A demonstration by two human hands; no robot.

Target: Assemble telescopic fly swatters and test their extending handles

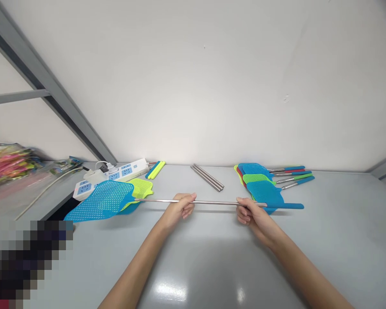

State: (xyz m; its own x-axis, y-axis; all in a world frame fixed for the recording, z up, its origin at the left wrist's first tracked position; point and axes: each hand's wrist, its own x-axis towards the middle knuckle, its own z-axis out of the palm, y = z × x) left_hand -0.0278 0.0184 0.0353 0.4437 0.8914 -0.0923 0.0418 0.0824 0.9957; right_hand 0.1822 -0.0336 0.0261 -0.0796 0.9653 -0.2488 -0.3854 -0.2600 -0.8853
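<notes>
Both hands grip the metal rod of a blue fly swatter (99, 199), held level above the table. My left hand (181, 207) is closed round the thin part of the rod, left of the middle. Closer to the blue handle, my right hand (252, 214) wraps the thicker tube. The mesh head points left and partly covers a lime-green swatter head (143, 187) lying on the table. Behind the handle lies a pile of swatters (265, 189) with blue, green and red parts. Several loose metal tubes (207, 177) lie beyond the hands.
At the back left are a white power strip (128, 170) with a plug in it, and blue and yellow handle grips (156, 170). A bag of colourful items (13, 165) sits at far left. A wall (196, 86) rises behind the grey table (193, 266).
</notes>
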